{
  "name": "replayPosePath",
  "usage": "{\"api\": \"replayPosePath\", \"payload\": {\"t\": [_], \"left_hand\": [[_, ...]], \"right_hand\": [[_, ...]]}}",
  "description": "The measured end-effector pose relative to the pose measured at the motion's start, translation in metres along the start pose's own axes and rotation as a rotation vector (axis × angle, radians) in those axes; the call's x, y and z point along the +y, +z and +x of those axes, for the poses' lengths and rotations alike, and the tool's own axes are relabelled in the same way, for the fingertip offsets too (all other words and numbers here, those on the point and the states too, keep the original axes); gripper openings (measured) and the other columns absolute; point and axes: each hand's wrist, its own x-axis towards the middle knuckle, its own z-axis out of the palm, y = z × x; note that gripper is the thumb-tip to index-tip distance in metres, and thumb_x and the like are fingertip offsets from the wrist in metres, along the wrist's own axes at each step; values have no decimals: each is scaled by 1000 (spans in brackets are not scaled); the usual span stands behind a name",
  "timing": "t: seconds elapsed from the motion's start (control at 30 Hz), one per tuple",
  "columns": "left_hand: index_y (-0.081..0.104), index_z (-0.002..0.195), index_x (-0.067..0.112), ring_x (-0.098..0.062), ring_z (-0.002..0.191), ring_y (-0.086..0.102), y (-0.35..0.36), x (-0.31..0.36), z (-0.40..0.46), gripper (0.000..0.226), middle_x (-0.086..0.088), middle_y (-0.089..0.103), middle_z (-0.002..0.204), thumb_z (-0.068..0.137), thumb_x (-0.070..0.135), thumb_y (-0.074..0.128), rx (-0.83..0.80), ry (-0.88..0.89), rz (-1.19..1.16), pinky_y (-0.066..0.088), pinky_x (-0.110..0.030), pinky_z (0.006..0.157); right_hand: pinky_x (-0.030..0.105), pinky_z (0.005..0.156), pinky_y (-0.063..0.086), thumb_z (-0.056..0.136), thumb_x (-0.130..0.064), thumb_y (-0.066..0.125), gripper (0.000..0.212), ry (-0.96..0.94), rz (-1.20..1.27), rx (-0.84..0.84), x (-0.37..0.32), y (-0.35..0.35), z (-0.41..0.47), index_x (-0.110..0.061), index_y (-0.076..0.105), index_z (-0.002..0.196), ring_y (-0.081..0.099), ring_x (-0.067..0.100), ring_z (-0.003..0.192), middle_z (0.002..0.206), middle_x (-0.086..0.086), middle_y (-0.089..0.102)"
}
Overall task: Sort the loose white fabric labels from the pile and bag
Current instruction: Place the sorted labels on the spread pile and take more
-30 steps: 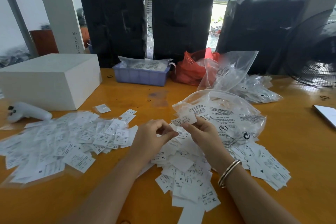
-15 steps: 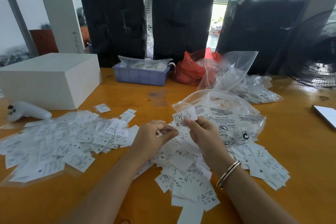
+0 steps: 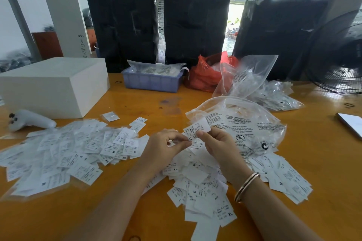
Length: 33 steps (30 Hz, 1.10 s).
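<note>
Pinching one label (image 3: 196, 128) with our right hand (image 3: 219, 144), left hand (image 3: 166, 147) pinching its lower edge; pile (image 3: 197, 186) below, bag (image 3: 244, 123) just behind; two stuck labels could get sorted wrong.

Labels and bag in front of you
Your loose white labels (image 3: 197, 186) lie heaped beside the clear printed bag (image 3: 244, 123); one label (image 3: 196, 128) is raised.
</note>
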Motion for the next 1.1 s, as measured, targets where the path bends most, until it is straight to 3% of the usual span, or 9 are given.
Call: {"api": "replayPosePath", "payload": {"t": [0.1,0.27,0.4,0.47,0.7,0.83,0.97,1.03,1.1], "left_hand": [[64,74,42,10,77,56,-1,0,0,7,26,64,75,73,47,68,1,-51,-12,42,-7,63],[71,91,25,5,70,60,0,-3,1,45,14,69,79,64,59,62,-56,-127,-46,45,-9,60],[70,85,25,5,63,57,1,-5,0,37,13,67,70,65,56,67,-83,-163,-102,43,-10,56],[69,86,28,7,65,59,0,-6,1,26,17,68,73,70,48,71,-71,-184,-111,43,-10,57],[69,80,28,2,60,58,-1,-3,0,20,15,67,67,72,47,70,-51,-179,-161,45,-13,55],[69,85,31,-27,66,57,-4,-3,0,17,-13,66,76,75,45,69,-39,-202,-134,51,-43,63],[64,90,36,-4,61,56,-16,-5,2,10,12,61,72,82,33,69,96,-211,-76,46,-14,52],[62,97,32,0,56,47,-27,-12,5,14,13,56,75,84,30,68,274,-224,103,38,-9,44],[61,110,24,-5,68,54,-40,-23,6,26,7,61,88,85,28,69,406,-266,288,36,-9,50]], "right_hand": [[12,41,28,87,-23,67,19,-40,-65,-51,2,-3,0,-11,64,72,32,1,41,45,-14,42],[23,48,30,86,-24,68,19,-69,-218,-74,4,-4,0,-11,67,73,37,11,50,52,-9,48],[17,50,37,86,-24,68,1,-122,-279,-58,5,3,-1,-23,67,86,47,6,51,60,-10,61],[13,48,35,87,-21,66,12,-144,-193,4,5,3,-1,-28,63,96,46,3,51,65,-13,66],[13,47,37,87,-23,66,17,-212,-371,16,11,11,-3,-36,64,77,43,0,47,69,-22,66],[12,48,30,92,-37,54,16,-296,-578,-75,11,11,-3,-37,69,93,45,0,49,66,-19,60],[18,72,40,88,-39,37,38,-165,-301,-141,9,7,-5,-36,58,120,48,-3,75,90,-12,53],[17,72,38,78,-26,38,49,-77,-121,-180,10,3,-4,-35,52,124,43,1,72,87,-8,44],[18,77,40,73,-16,39,52,-28,-40,-162,11,1,-2,-37,53,119,43,4,78,90,-6,43]]}}
